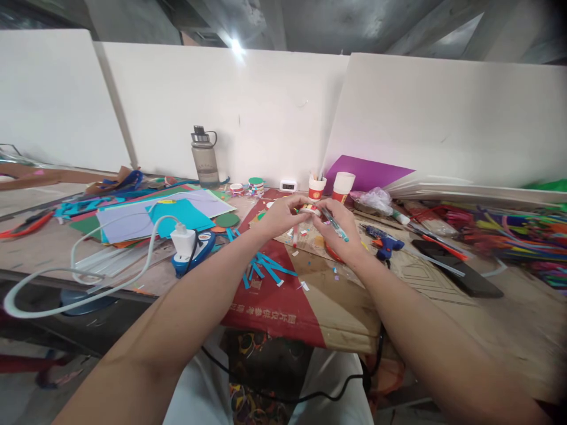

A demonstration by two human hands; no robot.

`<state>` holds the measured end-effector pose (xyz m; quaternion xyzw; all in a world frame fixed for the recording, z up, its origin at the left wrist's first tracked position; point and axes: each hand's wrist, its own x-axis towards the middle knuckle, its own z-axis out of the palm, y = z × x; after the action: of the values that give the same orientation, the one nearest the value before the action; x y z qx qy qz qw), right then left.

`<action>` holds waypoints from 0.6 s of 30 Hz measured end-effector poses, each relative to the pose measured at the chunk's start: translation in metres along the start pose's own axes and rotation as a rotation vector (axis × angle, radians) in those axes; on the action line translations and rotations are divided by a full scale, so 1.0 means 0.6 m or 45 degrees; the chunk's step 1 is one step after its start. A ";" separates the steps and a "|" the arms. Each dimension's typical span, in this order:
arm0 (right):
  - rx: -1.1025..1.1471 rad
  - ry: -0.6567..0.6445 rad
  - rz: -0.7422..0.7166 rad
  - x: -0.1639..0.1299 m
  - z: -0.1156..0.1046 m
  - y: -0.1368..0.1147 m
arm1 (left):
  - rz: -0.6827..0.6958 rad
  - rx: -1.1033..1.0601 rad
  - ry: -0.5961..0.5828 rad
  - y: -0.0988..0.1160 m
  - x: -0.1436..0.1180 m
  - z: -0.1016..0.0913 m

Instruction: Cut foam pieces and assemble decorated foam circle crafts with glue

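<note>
Head view: both hands meet over the middle of the table, above a flattened cardboard sheet [336, 307]. The left hand [279, 217] and right hand [339, 233] pinch a small roll of patterned tape [310, 209] between the fingertips, so both are closed on it; the right one also has a green pen [335, 225] tucked along its fingers. Blue paper strips [266, 268] lie scattered just under the left wrist. A blue glue gun [384, 242] sits right of the hands, two paper cups [330, 186] behind them near the far edge, and a grey water bottle [204, 156] stands by the back wall.
</note>
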<state>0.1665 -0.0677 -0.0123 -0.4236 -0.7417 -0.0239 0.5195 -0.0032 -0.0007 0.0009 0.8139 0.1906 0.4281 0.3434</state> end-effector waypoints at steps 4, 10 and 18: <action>-0.004 0.010 -0.004 0.005 -0.006 -0.012 | 0.009 -0.060 0.050 -0.013 0.003 -0.004; 0.077 0.203 0.130 0.009 -0.006 -0.023 | -0.140 -0.155 0.193 -0.010 0.003 -0.005; 0.380 0.193 0.283 0.011 -0.007 -0.047 | -0.073 -0.182 0.241 -0.005 0.001 -0.002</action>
<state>0.1504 -0.0838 0.0064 -0.4183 -0.6443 0.1118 0.6304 -0.0038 0.0020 -0.0005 0.7376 0.2144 0.5054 0.3931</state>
